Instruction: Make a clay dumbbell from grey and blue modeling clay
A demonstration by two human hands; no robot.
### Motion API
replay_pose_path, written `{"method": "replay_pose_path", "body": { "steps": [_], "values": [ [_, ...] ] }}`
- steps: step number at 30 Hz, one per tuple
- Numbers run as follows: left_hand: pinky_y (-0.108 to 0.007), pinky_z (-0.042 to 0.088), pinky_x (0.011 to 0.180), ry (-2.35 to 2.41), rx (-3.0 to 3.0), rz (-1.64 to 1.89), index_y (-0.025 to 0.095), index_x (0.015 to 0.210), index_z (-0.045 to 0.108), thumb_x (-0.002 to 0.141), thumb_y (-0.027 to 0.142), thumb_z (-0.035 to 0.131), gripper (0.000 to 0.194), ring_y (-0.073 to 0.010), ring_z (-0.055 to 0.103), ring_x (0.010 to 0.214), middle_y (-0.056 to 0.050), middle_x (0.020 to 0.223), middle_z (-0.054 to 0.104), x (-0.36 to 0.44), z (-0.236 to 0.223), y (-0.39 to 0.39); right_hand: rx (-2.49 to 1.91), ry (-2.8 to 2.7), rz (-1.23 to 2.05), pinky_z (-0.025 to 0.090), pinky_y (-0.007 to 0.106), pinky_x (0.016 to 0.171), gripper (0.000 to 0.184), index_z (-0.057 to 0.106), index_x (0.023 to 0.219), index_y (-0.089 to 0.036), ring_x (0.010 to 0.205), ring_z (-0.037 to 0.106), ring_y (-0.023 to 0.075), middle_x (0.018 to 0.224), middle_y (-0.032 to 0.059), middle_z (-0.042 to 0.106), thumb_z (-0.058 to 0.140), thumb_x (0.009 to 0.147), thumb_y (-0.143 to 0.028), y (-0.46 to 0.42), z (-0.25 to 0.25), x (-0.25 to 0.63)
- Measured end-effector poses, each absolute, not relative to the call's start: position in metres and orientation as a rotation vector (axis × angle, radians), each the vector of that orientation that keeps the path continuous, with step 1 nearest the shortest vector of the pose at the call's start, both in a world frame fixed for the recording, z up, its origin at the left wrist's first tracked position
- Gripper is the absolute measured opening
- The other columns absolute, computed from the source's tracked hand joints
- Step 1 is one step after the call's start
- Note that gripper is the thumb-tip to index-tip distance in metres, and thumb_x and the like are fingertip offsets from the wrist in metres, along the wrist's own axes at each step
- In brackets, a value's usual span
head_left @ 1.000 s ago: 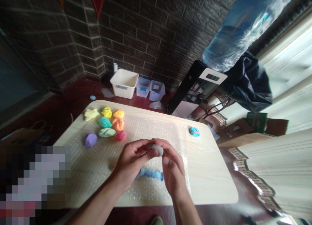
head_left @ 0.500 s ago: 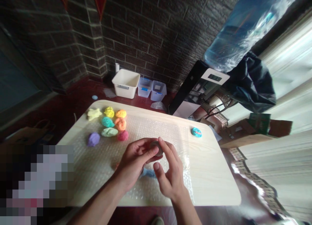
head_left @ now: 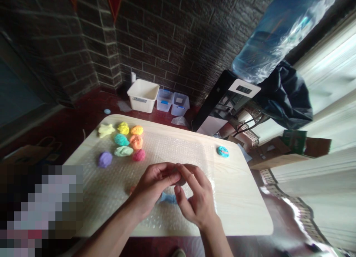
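Observation:
A grey clay ball (head_left: 181, 181) sits mostly hidden between my hands, above the bubble wrap. My left hand (head_left: 152, 187) grips it from the left, and the fingers of my right hand (head_left: 194, 196) press over it from the right. Under them lies a blue clay strip (head_left: 168, 198), partly covered. Further left, several coloured clay lumps stand in loose rows, including a purple one (head_left: 105, 159), a pink one (head_left: 138, 155), a green one (head_left: 123, 151) and an orange one (head_left: 136, 142). A round blue clay piece (head_left: 223, 151) lies to the right.
Bubble wrap (head_left: 169, 147) covers much of the pale wood table (head_left: 239, 197). Beyond the table stand a white basket (head_left: 143, 95) and plastic bins (head_left: 172, 105) against a brick wall. A bagged water jug (head_left: 278, 34) and dark bag (head_left: 283, 97) are at the upper right.
My hands have closed in around the grey ball, which shows less than a second ago. My right hand has dropped slightly and now covers more of the ball, and the blue strip is more hidden.

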State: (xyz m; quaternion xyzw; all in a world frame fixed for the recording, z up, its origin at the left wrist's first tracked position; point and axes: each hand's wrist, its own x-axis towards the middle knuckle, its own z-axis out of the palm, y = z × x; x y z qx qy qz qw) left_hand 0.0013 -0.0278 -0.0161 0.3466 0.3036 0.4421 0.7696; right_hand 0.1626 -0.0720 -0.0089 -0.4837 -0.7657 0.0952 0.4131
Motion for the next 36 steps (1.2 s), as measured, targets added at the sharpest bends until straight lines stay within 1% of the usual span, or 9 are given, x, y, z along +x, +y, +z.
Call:
{"method": "replay_pose_path", "body": {
  "steps": [2,7,11,14,17,22,30,33,36],
  "values": [
    [-0.023,0.056,0.081,0.646,0.767,0.964,0.019,0.097,0.086,0.085,0.028,0.089,0.016,-0.017,0.073,0.09,-0.007,0.096,0.082,0.002,-0.015,-0.027,-1.192,-1.865,0.335,0.06,0.049,0.091,0.048,0.061,0.149,-0.027,0.109,0.07,0.0315,0.123,0.0134,0.071,0.061,0.1,-0.03,-0.073,-0.011,0.161],
    [-0.025,0.057,0.087,0.617,0.763,1.023,0.019,0.105,0.085,0.077,0.024,0.095,0.03,-0.019,0.075,0.094,-0.007,0.098,0.084,0.001,-0.015,-0.024,-1.054,-1.453,0.778,0.052,0.054,0.112,0.047,0.066,0.146,-0.03,0.133,0.063,0.0342,0.142,0.0117,0.067,0.058,0.104,-0.051,-0.074,-0.019,0.148],
    [-0.026,0.058,0.086,0.678,0.775,1.072,0.017,0.104,0.085,0.07,0.023,0.099,0.037,-0.0215,0.077,0.094,-0.008,0.098,0.084,0.001,-0.017,-0.023,-0.919,-1.264,0.94,0.045,0.058,0.12,0.043,0.075,0.135,-0.028,0.141,0.058,0.0364,0.143,0.0117,0.067,0.06,0.101,-0.051,-0.069,-0.028,0.143],
    [-0.028,0.059,0.086,0.704,0.799,1.085,0.017,0.105,0.085,0.072,0.026,0.099,0.037,-0.0218,0.077,0.092,-0.009,0.098,0.084,0.002,-0.014,-0.024,-0.925,-1.268,0.921,0.045,0.058,0.12,0.044,0.073,0.138,-0.028,0.144,0.055,0.0365,0.148,0.0113,0.064,0.06,0.101,-0.049,-0.069,-0.028,0.146],
    [-0.029,0.059,0.089,0.706,0.795,1.092,0.017,0.107,0.085,0.079,0.03,0.095,0.033,-0.021,0.076,0.091,-0.009,0.099,0.084,0.004,-0.011,-0.025,-1.039,-1.451,0.713,0.047,0.057,0.118,0.048,0.064,0.149,-0.03,0.141,0.057,0.0349,0.15,0.0115,0.061,0.06,0.104,-0.044,-0.073,-0.021,0.149],
    [-0.025,0.057,0.088,0.681,0.718,1.093,0.021,0.109,0.085,0.082,0.026,0.092,0.029,-0.0181,0.075,0.093,-0.006,0.101,0.083,0.004,-0.017,-0.026,-1.146,-1.742,0.425,0.055,0.052,0.108,0.055,0.052,0.16,-0.03,0.13,0.063,0.0316,0.144,0.013,0.062,0.055,0.105,-0.029,-0.074,-0.022,0.149],
    [-0.025,0.055,0.091,0.596,0.718,0.976,0.019,0.111,0.084,0.084,0.027,0.09,0.029,-0.0206,0.073,0.105,-0.009,0.106,0.082,0.004,-0.02,-0.027,-1.11,-1.614,0.552,0.052,0.052,0.112,0.048,0.056,0.155,-0.032,0.134,0.062,0.032,0.145,0.0107,0.064,0.052,0.109,-0.046,-0.075,-0.023,0.152],
    [-0.024,0.055,0.089,0.603,0.725,0.992,0.017,0.108,0.084,0.082,0.025,0.092,0.029,-0.0192,0.073,0.1,-0.008,0.102,0.082,0.004,-0.02,-0.028,-1.125,-1.582,0.616,0.052,0.052,0.111,0.045,0.062,0.15,-0.032,0.13,0.064,0.0323,0.14,0.0105,0.068,0.054,0.108,-0.049,-0.076,-0.021,0.151],
    [-0.024,0.055,0.086,0.631,0.71,1.017,0.015,0.106,0.082,0.077,0.022,0.094,0.032,-0.0176,0.073,0.091,-0.007,0.098,0.082,0.004,-0.019,-0.028,-1.066,-1.44,0.771,0.048,0.055,0.115,0.044,0.067,0.145,-0.032,0.135,0.062,0.0338,0.142,0.0103,0.068,0.058,0.106,-0.049,-0.074,-0.026,0.148]
  ]
}}
